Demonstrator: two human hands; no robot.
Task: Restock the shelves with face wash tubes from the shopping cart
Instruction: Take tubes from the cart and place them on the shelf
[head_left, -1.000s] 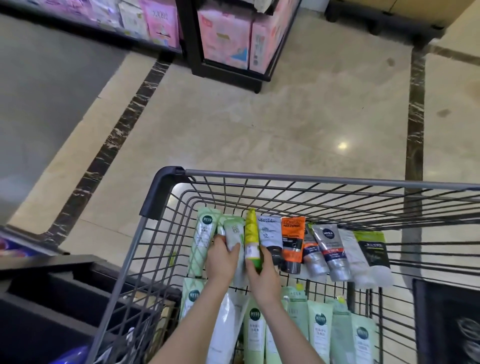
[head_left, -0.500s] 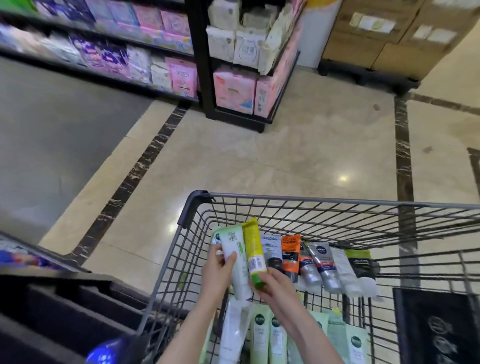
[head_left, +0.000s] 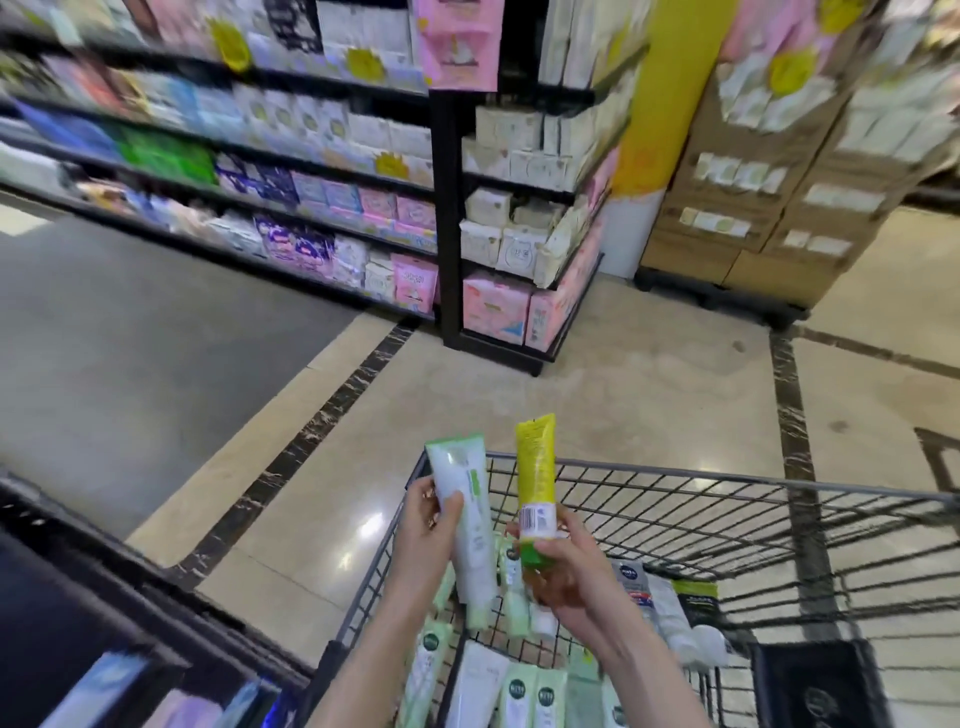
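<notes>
My left hand (head_left: 426, 540) grips a white and pale green face wash tube (head_left: 467, 519), held upright above the wire shopping cart (head_left: 727, 488). My right hand (head_left: 566, 571) pinches a yellow tube (head_left: 536, 483) near its green cap, barcode facing me, also upright. Both tubes are lifted clear of the cart. Inside the cart lie several more tubes (head_left: 519, 691): pale green ones at the bottom, grey, white and dark ones (head_left: 670, 608) leaning at the far side.
Black shelving (head_left: 447, 218) with pink, white and blue packs stands ahead and to the left. Stacked cardboard boxes (head_left: 779, 197) sit on a pallet at the right, beside a yellow pillar (head_left: 654, 104). A dark shelf edge (head_left: 78, 597) runs at the lower left. Glossy floor lies between.
Both hands have lifted their tubes up out of the cart. My view has tilted upward, bringing the shelves and boxes into sight.
</notes>
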